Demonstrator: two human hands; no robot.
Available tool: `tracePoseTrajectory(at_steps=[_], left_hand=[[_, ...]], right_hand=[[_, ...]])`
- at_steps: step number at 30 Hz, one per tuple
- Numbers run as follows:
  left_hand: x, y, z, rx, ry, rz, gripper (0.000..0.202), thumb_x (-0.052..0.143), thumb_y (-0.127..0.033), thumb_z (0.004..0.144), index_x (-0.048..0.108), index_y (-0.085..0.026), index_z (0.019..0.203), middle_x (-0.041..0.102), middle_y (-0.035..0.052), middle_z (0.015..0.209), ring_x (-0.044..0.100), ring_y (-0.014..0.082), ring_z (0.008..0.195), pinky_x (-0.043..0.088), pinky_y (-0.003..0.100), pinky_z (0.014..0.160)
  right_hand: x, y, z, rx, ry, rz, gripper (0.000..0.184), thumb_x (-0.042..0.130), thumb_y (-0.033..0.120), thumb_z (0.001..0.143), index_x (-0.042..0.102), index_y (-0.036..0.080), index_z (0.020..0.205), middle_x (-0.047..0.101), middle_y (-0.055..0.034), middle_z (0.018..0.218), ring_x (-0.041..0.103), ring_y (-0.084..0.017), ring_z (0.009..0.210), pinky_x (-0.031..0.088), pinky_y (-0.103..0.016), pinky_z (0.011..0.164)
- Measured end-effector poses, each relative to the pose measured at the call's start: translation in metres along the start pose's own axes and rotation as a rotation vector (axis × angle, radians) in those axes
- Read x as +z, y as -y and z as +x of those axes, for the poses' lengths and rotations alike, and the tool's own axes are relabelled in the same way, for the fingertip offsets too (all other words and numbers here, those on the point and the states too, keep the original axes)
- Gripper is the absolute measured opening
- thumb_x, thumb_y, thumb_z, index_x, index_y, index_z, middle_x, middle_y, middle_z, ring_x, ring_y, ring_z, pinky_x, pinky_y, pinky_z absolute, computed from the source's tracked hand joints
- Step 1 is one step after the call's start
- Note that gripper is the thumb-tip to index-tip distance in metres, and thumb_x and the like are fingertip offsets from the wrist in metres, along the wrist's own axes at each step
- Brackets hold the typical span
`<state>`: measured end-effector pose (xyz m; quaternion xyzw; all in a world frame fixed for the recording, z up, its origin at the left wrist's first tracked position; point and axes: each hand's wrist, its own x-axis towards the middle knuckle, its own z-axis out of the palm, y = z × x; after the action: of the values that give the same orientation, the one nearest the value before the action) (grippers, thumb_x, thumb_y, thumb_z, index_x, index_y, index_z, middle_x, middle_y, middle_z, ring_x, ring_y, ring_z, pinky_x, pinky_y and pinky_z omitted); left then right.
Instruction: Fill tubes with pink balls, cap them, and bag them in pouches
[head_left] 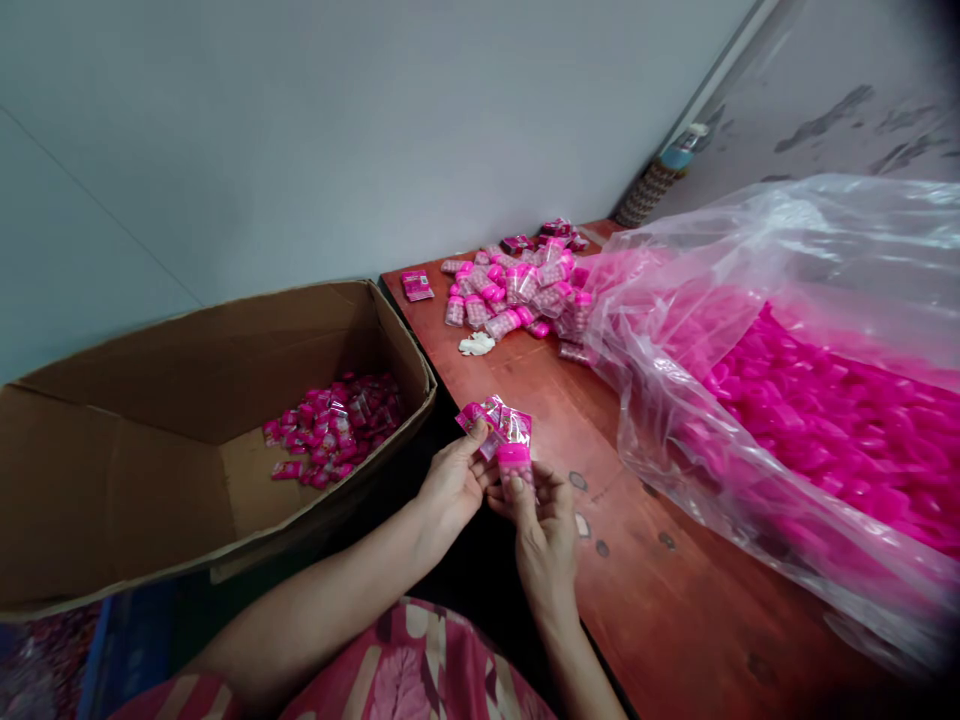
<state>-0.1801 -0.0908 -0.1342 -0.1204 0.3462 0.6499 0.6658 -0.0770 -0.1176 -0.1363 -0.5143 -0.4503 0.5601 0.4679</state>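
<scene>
My left hand (455, 480) pinches a few shiny pink printed sachets (487, 418) between thumb and fingers, over the near edge of the table. Right beside it, my right hand (546, 520) is closed around a small clear bottle (515, 472) with a pink cap and pale pink balls inside. The bottle stands upright in the fingers, its cap overlapping the lower part of the sachets. Whether bottle and sachets touch I cannot tell. Beyond my hands, a heap of similar capped bottles (521, 285) lies on the red-brown table (645, 600).
On the left, an open cardboard box (300, 310) holds a pile of pink packs (337, 430). A large clear plastic bag (652, 400) full of pink caps (840, 420) covers the table's right side. A single sachet (417, 285), a crumpled white scrap (477, 344) and a wrapped bottle (660, 178) lie farther back.
</scene>
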Motion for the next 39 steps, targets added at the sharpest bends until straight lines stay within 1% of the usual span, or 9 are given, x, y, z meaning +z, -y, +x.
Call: tracePoseTrajectory(at_steps=[6, 12, 17, 21, 26, 29, 33, 36, 39], left_hand=[[-0.002, 0.001, 0.0, 0.032, 0.045, 0.02, 0.015, 0.067, -0.023, 0.069, 0.059, -0.011, 0.073, 0.064, 0.0047, 0.069, 0.06, 0.0119, 0.057, 0.049, 0.022, 0.055], [-0.003, 0.002, 0.0, 0.111, 0.099, 0.106, 0.018, 0.068, -0.023, 0.067, 0.059, -0.01, 0.075, 0.064, 0.0062, 0.074, 0.061, 0.0132, 0.065, 0.049, 0.025, 0.063], [-0.001, 0.003, 0.0, 0.094, 0.114, 0.179, 0.022, 0.071, -0.026, 0.064, 0.057, -0.01, 0.071, 0.062, 0.0043, 0.066, 0.058, 0.0112, 0.055, 0.047, 0.022, 0.055], [0.001, 0.003, -0.002, 0.088, 0.133, 0.2, 0.025, 0.071, -0.029, 0.064, 0.057, -0.011, 0.072, 0.062, 0.0048, 0.067, 0.058, 0.0121, 0.057, 0.046, 0.023, 0.055], [0.0, 0.002, -0.003, 0.068, 0.101, 0.21, 0.023, 0.069, -0.029, 0.065, 0.057, -0.01, 0.073, 0.063, 0.0051, 0.067, 0.058, 0.0127, 0.056, 0.047, 0.023, 0.054], [0.0, 0.004, -0.002, 0.074, 0.126, 0.248, 0.022, 0.068, -0.028, 0.066, 0.058, -0.01, 0.072, 0.062, 0.0049, 0.065, 0.058, 0.0128, 0.054, 0.046, 0.024, 0.05], [0.002, 0.005, -0.002, 0.112, 0.115, 0.245, 0.018, 0.068, -0.023, 0.066, 0.058, -0.01, 0.073, 0.063, 0.0052, 0.068, 0.059, 0.0129, 0.058, 0.049, 0.025, 0.057], [0.002, 0.005, -0.001, 0.137, 0.084, 0.229, 0.014, 0.068, -0.017, 0.066, 0.059, -0.01, 0.074, 0.064, 0.0056, 0.072, 0.061, 0.0137, 0.064, 0.051, 0.027, 0.065], [0.002, 0.004, 0.0, 0.147, 0.036, 0.233, 0.012, 0.068, -0.015, 0.067, 0.058, -0.01, 0.071, 0.064, 0.0049, 0.069, 0.061, 0.014, 0.063, 0.052, 0.03, 0.067]], right_hand=[[0.001, -0.003, 0.0, -0.019, 0.028, -0.106, 0.031, 0.055, 0.034, 0.078, 0.044, 0.022, 0.105, 0.054, -0.0028, 0.091, 0.059, -0.013, 0.064, 0.053, -0.028, 0.058], [0.001, -0.007, 0.003, -0.039, -0.008, -0.066, 0.031, 0.056, 0.033, 0.078, 0.044, 0.021, 0.103, 0.055, -0.0028, 0.09, 0.059, -0.012, 0.062, 0.053, -0.028, 0.057], [0.001, -0.009, 0.002, -0.043, -0.011, 0.004, 0.031, 0.057, 0.032, 0.077, 0.044, 0.022, 0.103, 0.054, -0.0032, 0.092, 0.059, -0.014, 0.069, 0.054, -0.029, 0.059], [0.002, -0.006, 0.003, -0.008, -0.014, 0.07, 0.03, 0.057, 0.033, 0.077, 0.044, 0.022, 0.102, 0.053, -0.0038, 0.093, 0.059, -0.015, 0.07, 0.054, -0.029, 0.057], [0.001, -0.001, 0.004, -0.051, -0.025, 0.085, 0.032, 0.057, 0.033, 0.076, 0.044, 0.022, 0.103, 0.053, -0.0042, 0.093, 0.058, -0.016, 0.072, 0.053, -0.03, 0.058], [0.0, 0.0, 0.005, -0.064, -0.008, 0.064, 0.029, 0.057, 0.032, 0.077, 0.045, 0.022, 0.102, 0.054, -0.0038, 0.091, 0.058, -0.016, 0.076, 0.054, -0.029, 0.06], [-0.003, -0.002, 0.007, -0.069, -0.011, 0.052, 0.028, 0.057, 0.032, 0.077, 0.047, 0.021, 0.101, 0.055, -0.003, 0.09, 0.059, -0.015, 0.072, 0.054, -0.029, 0.06], [-0.006, -0.002, 0.009, -0.038, -0.025, 0.119, 0.029, 0.057, 0.032, 0.077, 0.047, 0.021, 0.101, 0.056, -0.0016, 0.085, 0.059, -0.013, 0.065, 0.054, -0.028, 0.057], [-0.01, -0.001, 0.009, -0.002, -0.02, 0.199, 0.029, 0.057, 0.032, 0.077, 0.046, 0.02, 0.1, 0.056, -0.0012, 0.082, 0.06, -0.013, 0.064, 0.054, -0.028, 0.055]])
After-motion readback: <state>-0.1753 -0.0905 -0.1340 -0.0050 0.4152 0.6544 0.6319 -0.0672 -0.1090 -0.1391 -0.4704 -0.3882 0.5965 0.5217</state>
